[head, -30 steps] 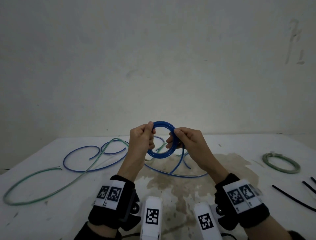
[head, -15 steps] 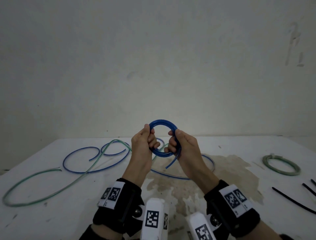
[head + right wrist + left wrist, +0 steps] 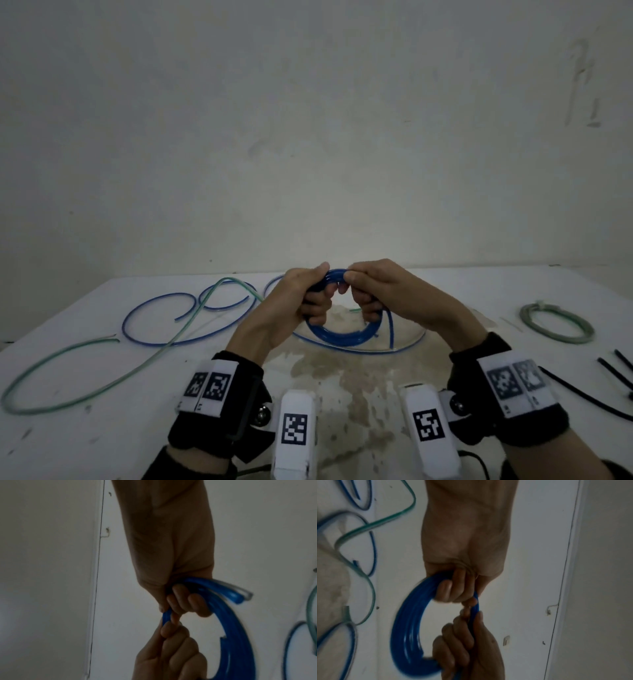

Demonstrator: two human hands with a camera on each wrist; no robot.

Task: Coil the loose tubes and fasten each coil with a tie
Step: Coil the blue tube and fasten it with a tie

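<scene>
Both hands raised above the table [image 3: 445, 294], closed on one blue coil [image 3: 342, 334]. Left hand [image 3: 301, 298] wrapped round the coil's left side, fingers curled through the ring. Right hand [image 3: 380, 291] wrapped round the right side, thumb and forefinger pinching the turns at the top, knuckles nearly touching the left's. Several turns bunched, hanging as an arc below both fists. Free tail [image 3: 390, 329] dropping just right of the right hand's fingers; cut end visible in the right wrist view, sticking out past the knuckles.

Not yet tied. Black ties [image 3: 582, 394] well to the right of the right wrist, out of reach without releasing one hand.

Risks, judged:
- Springy tube; turns likely to burst open if either grip slackens during the reach for a tie.
- Tail loose, not tucked; may unwind the outer turn.
- Loose blue tube [image 3: 154, 308] and green tube [image 3: 102, 373] left of the left hand cross each other; possible snag when lifted.

Green coil [image 3: 555, 325] beyond the right hand, apparently already bound.
</scene>
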